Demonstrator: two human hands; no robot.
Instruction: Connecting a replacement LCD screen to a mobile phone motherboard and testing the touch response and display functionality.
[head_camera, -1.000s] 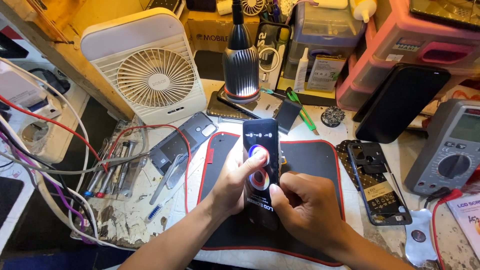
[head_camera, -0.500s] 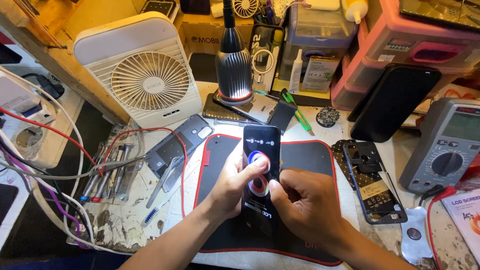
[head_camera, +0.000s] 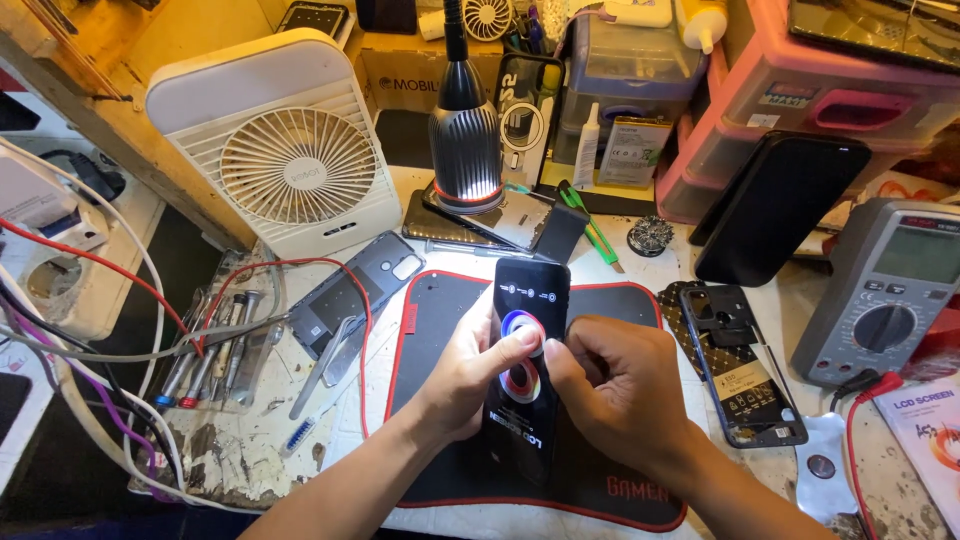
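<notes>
Cluttered repair bench (head_camera: 300, 470), scuffed and paint-flecked, seen from above the person's shoulders.

Centre: black work mat (head_camera: 440, 300) with red edging, lying flat on the bench. Over it, a black phone screen panel (head_camera: 527, 365) with coloured rings printed on its face, held long-side towards the person, slightly tilted, just above the mat.

Left hand (head_camera: 468, 375): wrapped around the panel's left edge, thumb laid across the face near the upper ring, fingers curled behind; firm grasp on the panel.

Right hand (head_camera: 618, 390): fingers curled in, thumb and forefinger pinched together at the panel's right edge beside the rings. What lies between the fingertips is too small to tell.

Left of the mat: grey phone back cover (head_camera: 350, 295), tweezers (head_camera: 325, 355), a row of screwdrivers (head_camera: 205, 350), red and white wires (head_camera: 90, 260).

Rear left: white desk fan (head_camera: 285, 165), upright, facing the person.

Rear centre: lit desk lamp (head_camera: 465, 140), head pointing down, standing over a flat phone part (head_camera: 500, 222). Green-handled tool (head_camera: 590, 225) just beside it.

Right of the mat: opened phone frame (head_camera: 745, 370) with its insides showing, lying flat. Beyond it, a dark phone (head_camera: 775, 205) leaning against pink storage drawers (head_camera: 830, 100). Far right, a grey meter (head_camera: 890, 290) with a dial.
</notes>
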